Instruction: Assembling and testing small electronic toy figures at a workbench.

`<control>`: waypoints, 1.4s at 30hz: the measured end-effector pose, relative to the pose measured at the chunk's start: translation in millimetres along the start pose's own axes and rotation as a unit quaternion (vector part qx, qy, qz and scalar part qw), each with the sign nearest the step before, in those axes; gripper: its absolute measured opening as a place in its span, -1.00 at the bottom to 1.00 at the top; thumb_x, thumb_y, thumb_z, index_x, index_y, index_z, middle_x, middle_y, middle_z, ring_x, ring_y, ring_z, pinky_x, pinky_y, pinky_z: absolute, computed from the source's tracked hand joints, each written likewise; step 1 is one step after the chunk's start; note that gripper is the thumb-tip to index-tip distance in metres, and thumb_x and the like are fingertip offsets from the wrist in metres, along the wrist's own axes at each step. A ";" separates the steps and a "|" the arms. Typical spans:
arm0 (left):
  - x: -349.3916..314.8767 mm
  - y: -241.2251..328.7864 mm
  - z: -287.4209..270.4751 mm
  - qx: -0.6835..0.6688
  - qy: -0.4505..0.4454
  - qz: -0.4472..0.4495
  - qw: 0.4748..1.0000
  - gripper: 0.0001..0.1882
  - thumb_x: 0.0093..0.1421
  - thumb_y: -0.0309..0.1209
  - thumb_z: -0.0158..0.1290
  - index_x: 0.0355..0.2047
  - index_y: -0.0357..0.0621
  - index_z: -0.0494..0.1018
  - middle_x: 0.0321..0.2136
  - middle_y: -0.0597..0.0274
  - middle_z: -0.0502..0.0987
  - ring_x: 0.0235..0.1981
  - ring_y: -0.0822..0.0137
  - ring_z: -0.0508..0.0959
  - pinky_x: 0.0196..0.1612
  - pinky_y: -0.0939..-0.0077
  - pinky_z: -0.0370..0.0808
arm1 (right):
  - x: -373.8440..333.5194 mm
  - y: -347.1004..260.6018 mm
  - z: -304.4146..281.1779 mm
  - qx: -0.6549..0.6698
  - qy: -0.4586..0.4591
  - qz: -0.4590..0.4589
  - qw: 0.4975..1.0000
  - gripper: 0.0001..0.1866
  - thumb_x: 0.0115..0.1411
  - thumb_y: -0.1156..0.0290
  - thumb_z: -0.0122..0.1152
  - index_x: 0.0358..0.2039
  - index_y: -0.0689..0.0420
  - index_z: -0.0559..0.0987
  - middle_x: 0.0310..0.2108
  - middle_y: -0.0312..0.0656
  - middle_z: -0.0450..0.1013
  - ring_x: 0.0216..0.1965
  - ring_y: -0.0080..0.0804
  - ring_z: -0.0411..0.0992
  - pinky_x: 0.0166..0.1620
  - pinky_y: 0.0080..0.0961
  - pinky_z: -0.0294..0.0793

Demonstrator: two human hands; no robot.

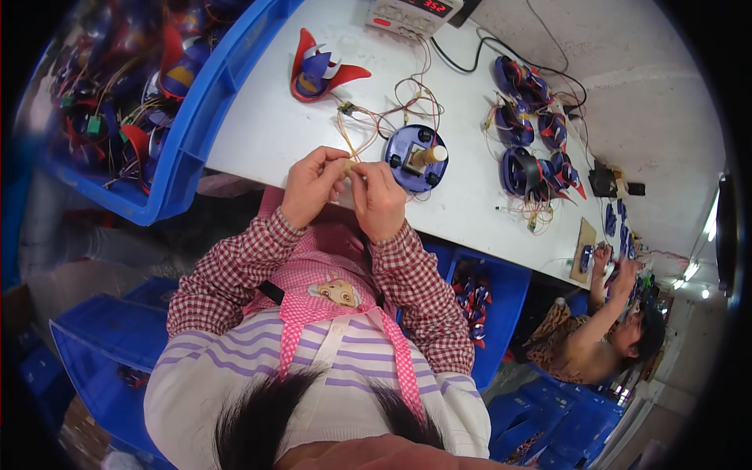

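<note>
Close together at the table's near edge, my left hand point(316, 188) and my right hand point(379, 201) are both closed, fingertips pinching the ends of thin yellowish wires point(350, 144). A small tan piece point(349, 165) shows between the fingertips; its kind I cannot make out. The wires run up to a small dark circuit board point(347, 108) on the table. Just beyond my right hand lies a round purple-blue base point(399, 144) with black pads and a pale cylinder standing up from it. Farther back sits a red and blue toy part point(313, 74) with white pointed pieces.
A blue crate point(205, 117) full of wired toy parts stands at the left. At the back of the white table point(258, 102) is a power supply point(409, 14). Several wired toy parts point(517, 125) lie to the right, where another person point(595, 337) works. Blue bins point(501, 313) stand below.
</note>
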State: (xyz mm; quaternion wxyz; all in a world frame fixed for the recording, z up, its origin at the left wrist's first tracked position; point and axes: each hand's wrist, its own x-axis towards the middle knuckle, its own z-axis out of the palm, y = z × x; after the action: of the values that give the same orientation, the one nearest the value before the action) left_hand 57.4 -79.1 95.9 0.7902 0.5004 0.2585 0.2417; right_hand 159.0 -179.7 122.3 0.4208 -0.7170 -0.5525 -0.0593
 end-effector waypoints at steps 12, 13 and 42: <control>1.3 -7.9 -0.3 0.020 0.006 0.050 0.999 -0.78 0.33 -0.42 -0.05 -0.09 -0.27 0.45 -0.54 0.39 0.49 -0.64 0.68 0.39 -0.61 0.79 0.35 | -0.2 3.7 5.7 0.006 0.036 -0.030 0.999 -0.87 0.07 0.60 0.21 -0.34 0.20 0.49 -0.42 -0.10 0.42 -0.49 -0.13 0.47 -0.46 -0.32 0.44; 0.1 -5.0 -1.7 0.057 0.011 0.037 0.998 -0.76 0.31 -0.41 -0.01 -0.07 -0.28 0.45 -0.48 0.34 0.50 -0.58 0.62 0.42 -0.56 0.72 0.38 | -1.2 2.3 3.4 0.000 0.018 -0.018 1.000 -0.85 0.06 0.59 0.23 -0.33 0.20 0.49 -0.43 -0.10 0.42 -0.50 -0.16 0.46 -0.47 -0.35 0.44; 85.3 43.0 -17.8 0.477 0.217 0.348 0.778 0.16 -0.20 -0.07 0.41 0.26 -0.40 0.02 0.15 -0.16 0.23 0.22 -0.08 0.20 0.25 0.16 0.14 | 45.1 133.6 -125.8 -0.059 0.061 0.238 0.967 -0.72 0.12 0.36 0.34 -0.26 0.28 0.53 -0.43 -0.12 0.46 -0.45 -0.31 0.44 -0.34 -0.43 0.44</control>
State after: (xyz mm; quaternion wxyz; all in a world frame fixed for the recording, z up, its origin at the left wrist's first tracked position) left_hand 104.5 3.8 114.5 0.2357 0.8032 0.3138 0.4481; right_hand 336.6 -235.0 155.6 0.4127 -0.8467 -0.3341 -0.0338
